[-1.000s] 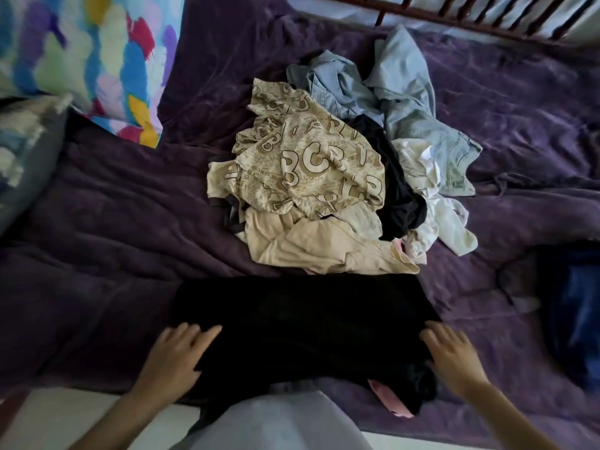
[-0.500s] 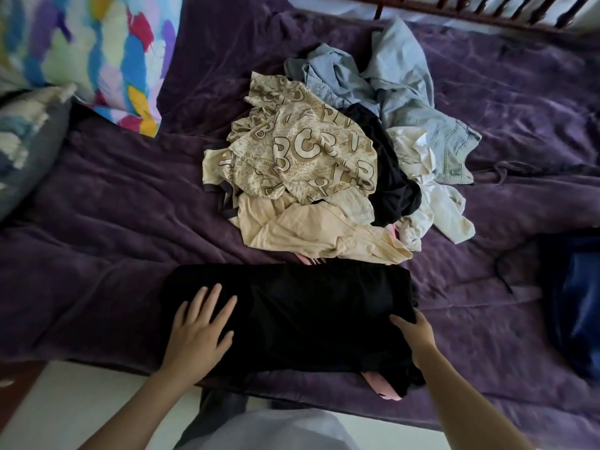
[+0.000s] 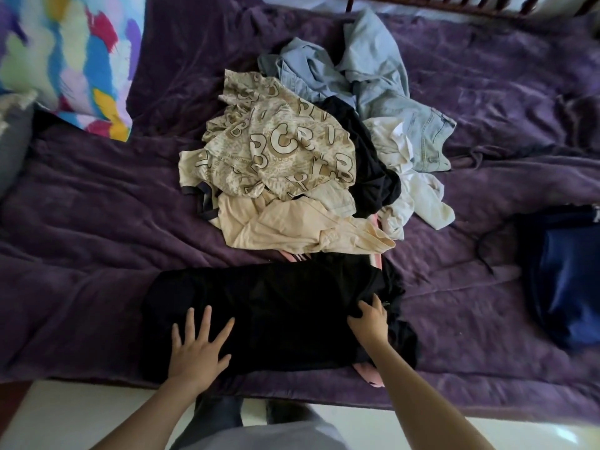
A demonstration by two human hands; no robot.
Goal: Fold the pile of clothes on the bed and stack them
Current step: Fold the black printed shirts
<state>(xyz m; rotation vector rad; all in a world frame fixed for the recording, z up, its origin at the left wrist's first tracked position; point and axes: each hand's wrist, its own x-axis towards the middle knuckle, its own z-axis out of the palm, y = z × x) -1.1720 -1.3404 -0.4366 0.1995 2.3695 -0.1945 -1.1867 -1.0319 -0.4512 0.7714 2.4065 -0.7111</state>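
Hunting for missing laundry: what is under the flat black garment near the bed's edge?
Some pink fabric pokes out beneath the flat black garment at its near right corner; the rest underneath is covered.

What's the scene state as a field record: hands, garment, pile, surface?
left hand: flat, fingers spread, pressing on black garment
right hand: gripping the black garment's right edge
black garment: spread at near bed edge, over a pink item
pile: unfolded clothes, behind the black garment
surface: purple blanket
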